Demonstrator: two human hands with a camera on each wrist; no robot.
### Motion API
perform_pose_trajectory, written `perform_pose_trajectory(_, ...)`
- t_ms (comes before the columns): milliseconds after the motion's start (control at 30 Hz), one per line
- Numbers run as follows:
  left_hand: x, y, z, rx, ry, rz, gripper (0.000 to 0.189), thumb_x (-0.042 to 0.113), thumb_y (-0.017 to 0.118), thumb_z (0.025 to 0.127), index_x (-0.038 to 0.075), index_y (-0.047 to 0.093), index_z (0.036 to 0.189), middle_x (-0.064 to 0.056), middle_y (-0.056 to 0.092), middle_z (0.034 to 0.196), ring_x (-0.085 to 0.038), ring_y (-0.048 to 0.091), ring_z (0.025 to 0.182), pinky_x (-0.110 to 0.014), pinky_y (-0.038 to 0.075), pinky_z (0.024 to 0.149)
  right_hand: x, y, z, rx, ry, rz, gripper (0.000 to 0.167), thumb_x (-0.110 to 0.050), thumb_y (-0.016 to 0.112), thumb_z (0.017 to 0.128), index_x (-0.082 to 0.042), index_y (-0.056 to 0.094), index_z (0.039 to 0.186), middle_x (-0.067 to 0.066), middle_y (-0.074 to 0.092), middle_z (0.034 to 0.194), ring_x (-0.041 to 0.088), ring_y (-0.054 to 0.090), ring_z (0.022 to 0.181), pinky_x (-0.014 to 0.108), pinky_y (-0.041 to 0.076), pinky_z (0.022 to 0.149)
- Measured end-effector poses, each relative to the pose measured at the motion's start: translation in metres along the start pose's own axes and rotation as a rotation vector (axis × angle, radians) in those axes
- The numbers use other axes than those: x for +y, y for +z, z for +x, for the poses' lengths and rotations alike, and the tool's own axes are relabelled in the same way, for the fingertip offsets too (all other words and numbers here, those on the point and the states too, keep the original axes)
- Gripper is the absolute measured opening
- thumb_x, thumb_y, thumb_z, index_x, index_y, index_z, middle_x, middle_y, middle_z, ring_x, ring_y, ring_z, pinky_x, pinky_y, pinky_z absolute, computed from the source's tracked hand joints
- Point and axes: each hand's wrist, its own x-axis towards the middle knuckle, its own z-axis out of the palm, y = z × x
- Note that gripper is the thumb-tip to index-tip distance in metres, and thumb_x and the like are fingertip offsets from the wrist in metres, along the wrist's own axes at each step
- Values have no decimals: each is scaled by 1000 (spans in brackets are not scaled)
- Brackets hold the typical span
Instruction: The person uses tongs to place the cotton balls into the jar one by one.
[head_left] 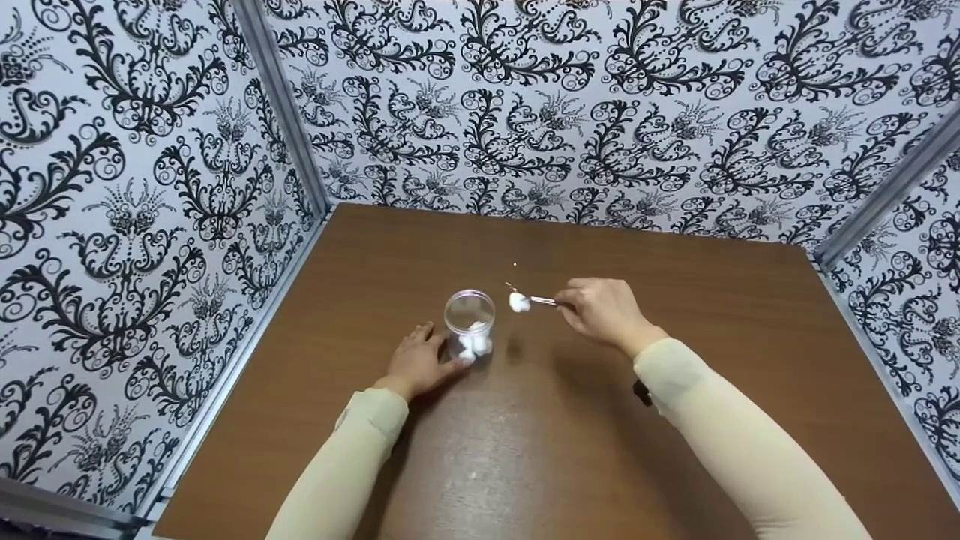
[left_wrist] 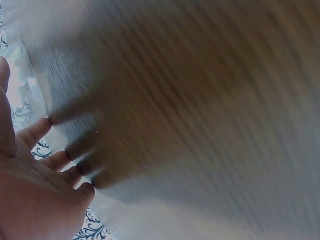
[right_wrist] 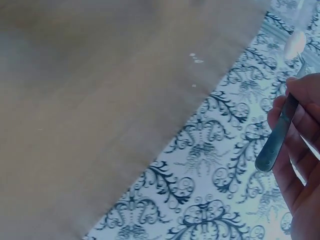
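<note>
My right hand (head_left: 600, 311) pinches metal tweezers (head_left: 543, 301), whose tips grip a white cotton ball (head_left: 518, 301) above the table, just right of a clear jar (head_left: 448, 319). Seen from the right wrist, the rounded end of the tweezers (right_wrist: 276, 140) sticks out past the fingers, and the cotton ball (right_wrist: 295, 46) is at the far tips. Several more cotton balls (head_left: 477, 343) lie at the bottom of the jar, which has no lid on. My left hand (head_left: 420, 360) rests against the jar's left side, thumb at its near base. Its spread fingertips (left_wrist: 59, 159) touch the table in the left wrist view.
The brown wooden table (head_left: 480, 465) has a few tiny white bits (head_left: 510, 286) beyond the cotton ball. Patterned wall panels (head_left: 540, 112) stand behind and at both sides, joined by grey metal posts (head_left: 289, 105).
</note>
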Motion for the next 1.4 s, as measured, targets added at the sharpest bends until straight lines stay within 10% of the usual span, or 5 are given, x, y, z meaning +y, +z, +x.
perform_pose_trajectory(567,-3,4,3,14,3,12,77,61,63,90,13,49,148,-25,33,155,-43,25,144,-55,20,115,-39,8,38,3,-57,32,5,-19,73,85,-17,78,87,-6,63,77,16,62,62,38,49,47)
perform_pose_trajectory(1400,-2,1,1,31,34,11,74,60,64,90,13,52,146,-26,35,153,-46,29,142,-57,23,114,-25,6,15,76,-46,38,7,-18,76,82,-18,78,89,-7,62,75,12,59,58,33,46,45)
